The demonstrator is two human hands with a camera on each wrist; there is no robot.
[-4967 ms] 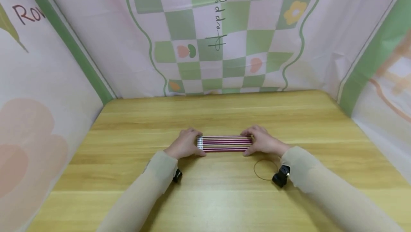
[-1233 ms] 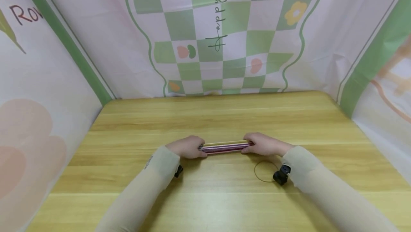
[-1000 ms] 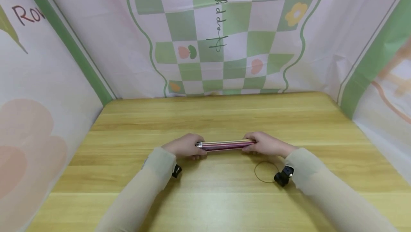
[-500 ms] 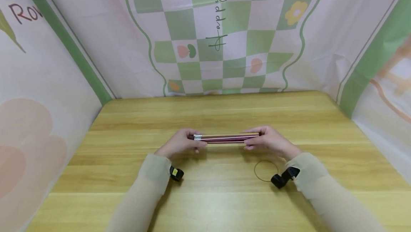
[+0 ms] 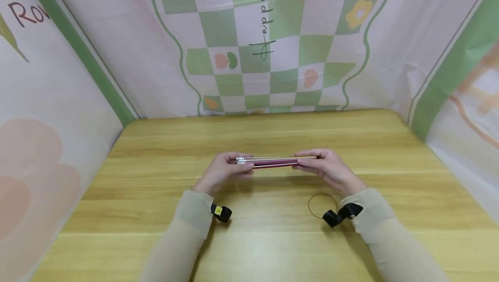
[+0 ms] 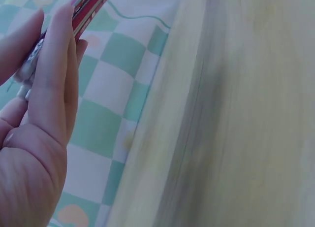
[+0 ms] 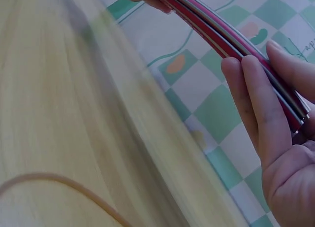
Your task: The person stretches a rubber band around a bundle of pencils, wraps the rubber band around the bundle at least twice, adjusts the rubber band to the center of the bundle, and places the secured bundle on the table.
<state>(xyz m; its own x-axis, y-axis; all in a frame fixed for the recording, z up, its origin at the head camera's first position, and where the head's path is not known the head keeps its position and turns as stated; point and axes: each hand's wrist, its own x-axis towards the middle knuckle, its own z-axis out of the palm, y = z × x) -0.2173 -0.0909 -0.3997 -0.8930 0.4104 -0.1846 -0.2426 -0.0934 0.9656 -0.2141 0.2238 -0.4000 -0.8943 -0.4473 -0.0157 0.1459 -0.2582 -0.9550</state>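
A bundle of pencils [image 5: 274, 162], dark red and striped with silver ferrules and white erasers at its left end, is held level above the table. My left hand [image 5: 221, 171] pinches the eraser end between thumb and fingers. At the other end, my right hand [image 5: 330, 168] grips the pencils the same way. In the left wrist view, the fingers hide most of the ferrules. The right wrist view shows two straight fingers [image 7: 266, 104] under the pencils [image 7: 211, 27] and the thumb on top. A thin tan rubber band [image 5: 309, 205] lies on the table near my right wrist.
The wooden table [image 5: 249, 247] reaches back to a checkered green-and-white curtain [image 5: 286, 59]. Printed cloth also stands along the left and right sides. Black wrist cameras hang under both cuffs, the right one [image 5: 331, 218] overlapping the rubber band's edge in the head view.
Five seconds ago the pencils lay spread flat side by side between my hands. Since then they have been gathered into a narrow bundle and raised off the table. The rubber band stays put.
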